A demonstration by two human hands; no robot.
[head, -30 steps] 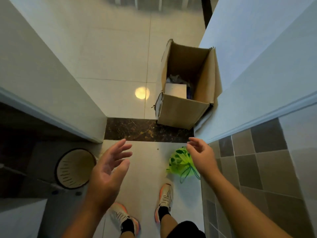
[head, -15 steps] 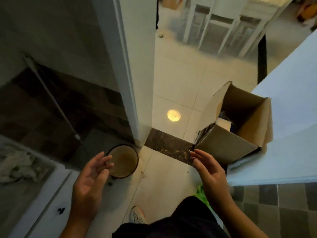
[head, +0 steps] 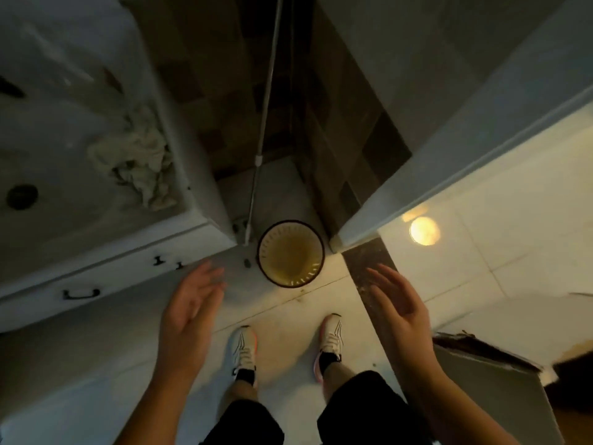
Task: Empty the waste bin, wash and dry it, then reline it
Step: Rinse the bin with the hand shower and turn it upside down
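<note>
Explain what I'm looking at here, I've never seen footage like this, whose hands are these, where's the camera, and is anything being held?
There is no machine here. The camera sits on a person's head and looks forward and down, so you see their own arms, legs and sneakers from above. The wide lens bends the walls and the door frame.

The left hand and the right hand both hang open in the air with relaxed fingers. Neither holds or touches anything.

Ahead of the feet, on the tiled floor, stands a round waste bin with a dark rim and slotted sides. It looks empty and has no liner. A thin metal pole leans in the corner behind it. To the left is a white vanity with a sink, and a crumpled cloth lies in it. At the right edge is part of a cardboard box.
</note>
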